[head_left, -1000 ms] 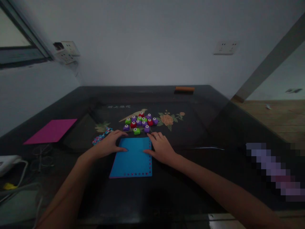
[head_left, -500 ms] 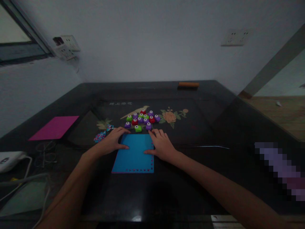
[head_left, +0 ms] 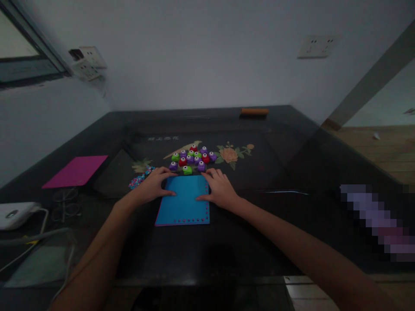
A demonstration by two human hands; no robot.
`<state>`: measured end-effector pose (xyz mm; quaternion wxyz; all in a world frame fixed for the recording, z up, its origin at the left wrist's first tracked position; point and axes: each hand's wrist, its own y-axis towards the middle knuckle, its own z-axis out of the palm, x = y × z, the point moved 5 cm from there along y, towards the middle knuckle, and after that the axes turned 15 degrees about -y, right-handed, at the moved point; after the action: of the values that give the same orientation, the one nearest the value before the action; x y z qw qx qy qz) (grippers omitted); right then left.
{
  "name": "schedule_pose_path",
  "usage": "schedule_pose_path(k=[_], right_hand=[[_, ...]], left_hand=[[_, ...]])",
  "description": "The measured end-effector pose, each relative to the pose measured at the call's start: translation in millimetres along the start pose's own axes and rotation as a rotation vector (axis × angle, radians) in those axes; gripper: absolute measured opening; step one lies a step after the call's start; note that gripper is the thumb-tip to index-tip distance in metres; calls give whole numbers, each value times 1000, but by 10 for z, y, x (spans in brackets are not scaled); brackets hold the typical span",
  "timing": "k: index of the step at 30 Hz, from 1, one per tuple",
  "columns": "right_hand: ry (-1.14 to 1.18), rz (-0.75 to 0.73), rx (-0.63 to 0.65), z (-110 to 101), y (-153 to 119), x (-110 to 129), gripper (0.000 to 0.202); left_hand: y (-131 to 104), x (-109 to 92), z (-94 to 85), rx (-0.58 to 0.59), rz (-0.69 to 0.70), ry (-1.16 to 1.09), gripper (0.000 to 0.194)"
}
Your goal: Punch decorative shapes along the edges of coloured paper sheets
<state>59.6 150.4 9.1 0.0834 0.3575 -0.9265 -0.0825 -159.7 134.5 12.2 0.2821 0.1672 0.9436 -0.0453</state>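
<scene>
A blue sheet of paper (head_left: 184, 198) lies on the dark table with small cut-outs along its right and bottom edges. Pink shows through the cut-outs and as a thin line under the left and bottom edges. My left hand (head_left: 158, 183) holds the sheet's upper left side, thumb on top, fingers at the corner. At the upper right side my right hand (head_left: 220, 186) grips it the same way; one finger bears a ring. Just beyond the far edge stand several small craft punches (head_left: 189, 159) in purple, green and red, with round white tops.
A pink sheet (head_left: 78, 171) lies at the left. Paper confetti (head_left: 138, 180) is heaped beside my left wrist. A white device with a cord (head_left: 17, 215) sits at the left edge, a brown stick-like object (head_left: 254, 112) at the back. A blurred patch (head_left: 372, 220) covers something at right.
The whole view has shifted slightly, so the table appears a little higher. Both hands keep the same hold on the blue sheet, which stays in place before the punches.
</scene>
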Motion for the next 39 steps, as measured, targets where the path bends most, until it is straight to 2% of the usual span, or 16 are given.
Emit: schedule_pose_path(k=[7,13,20,22,27,32,35,39], right_hand=[[51,32,-29,-49,-12,5,72],[150,44,-57,-59,-12,24,63],[378,140,-44,5,-11,-47,24],[438,156,-57,13,6,-82,21],[502,182,-108,-17,24,-148,28],[727,225,-77,-5,16,-203,15],[861,259,-74,-17,15,-268,18],[897,284,-91,-67,8,-364,21]], left_hand=[[-13,-79,-34,-20,18,-9,54],[-17,-146,-9,47,-75,-126,36],[-21,-141,-82,16,-152,-178,25],[-26,-148,-118,-6,-174,-204,26],[-54,-209,-196,-75,-241,-469,32],[-55,-252,-222,-216,-293,-786,42],[-32,-289,-163,-267,-299,-922,44],[-2,-323,-45,-306,-257,-1020,49]])
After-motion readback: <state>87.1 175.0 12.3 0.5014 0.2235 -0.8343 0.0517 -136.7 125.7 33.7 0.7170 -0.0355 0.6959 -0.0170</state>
